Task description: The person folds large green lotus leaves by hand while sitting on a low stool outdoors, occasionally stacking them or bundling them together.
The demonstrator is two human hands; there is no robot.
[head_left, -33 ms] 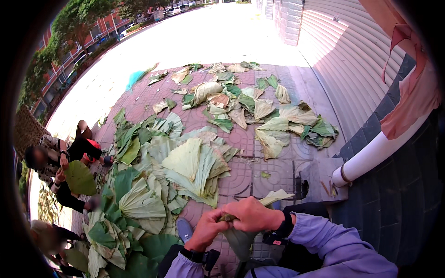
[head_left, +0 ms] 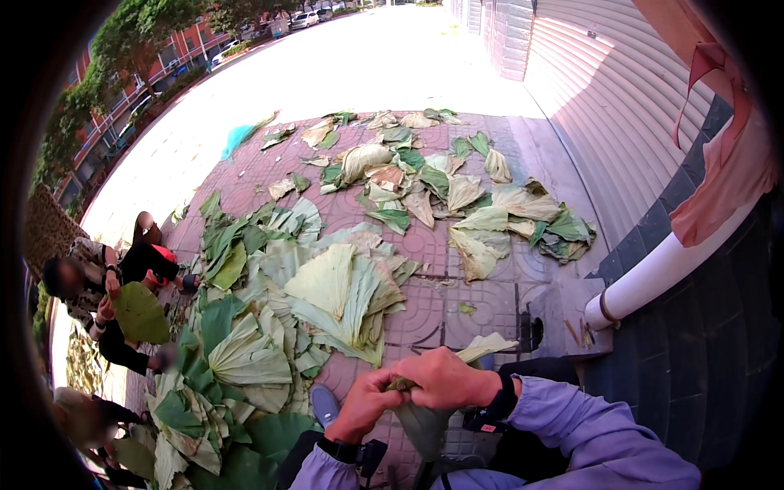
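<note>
My left hand (head_left: 366, 403) and my right hand (head_left: 454, 379) meet in front of me, both closed on one large leaf (head_left: 425, 426), which looks like a lotus leaf. A bunched bit of it shows between my thumbs. Its grey-green part hangs below my knuckles, and a pale tip (head_left: 490, 346) sticks out beyond the right hand. My fingers hide the gripped part. To the left of my hands lies a broad pile of leaves, topped by a pale folded leaf (head_left: 325, 282).
More dry leaves (head_left: 465, 192) lie scattered ahead on the pink paving. On the left a person holds a green leaf (head_left: 141, 313); another person (head_left: 86, 420) sits nearer. A white pipe (head_left: 661, 273) and a roller shutter (head_left: 621, 90) stand at right. My shoe (head_left: 325, 403) is beside the pile.
</note>
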